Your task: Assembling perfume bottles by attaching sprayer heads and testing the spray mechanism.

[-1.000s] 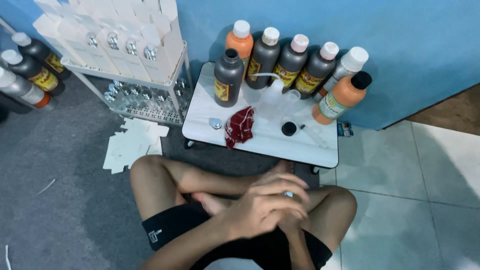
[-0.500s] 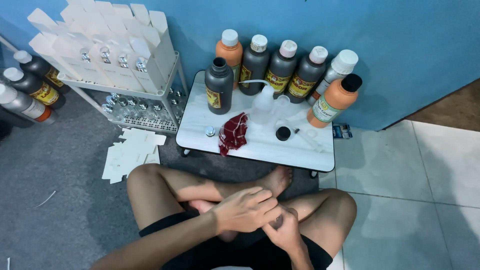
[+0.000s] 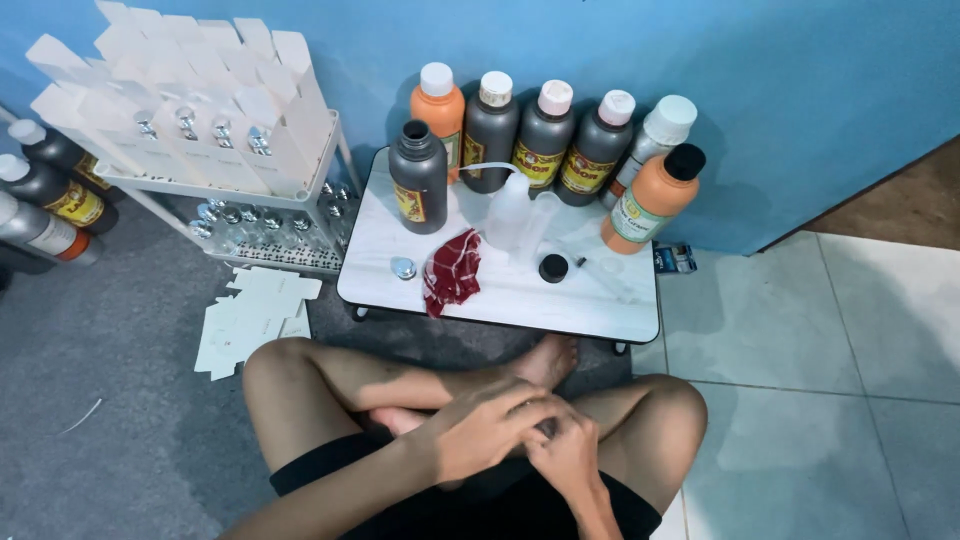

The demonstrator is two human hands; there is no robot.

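Since the earlier frame the hands are dropping lower into the lap and the view is tipping up, so more of the little table is showing now. The left hand (image 3: 480, 430) is folding over the right hand (image 3: 565, 452), fingers curled tight together above the crossed legs; something small seems to be pinched between them, but it's hidden, so I honestly can't tell what they're gripping or whether anything is in there. Looks to me like they're fiddling with some small piece, and the next bit probably needs a careful fingertip twist. Just past the bare foot, the low white table (image 3: 610, 305) is carrying an uncapped dark grey bottle (image 3: 418, 178), a clear squeeze bottle (image 3: 508, 212), a red checked cloth (image 3: 452, 270), a black cap (image 3: 553, 268) and a small silver cap (image 3: 403, 267). Capped grey and orange bottles are lining the blue wall behind.
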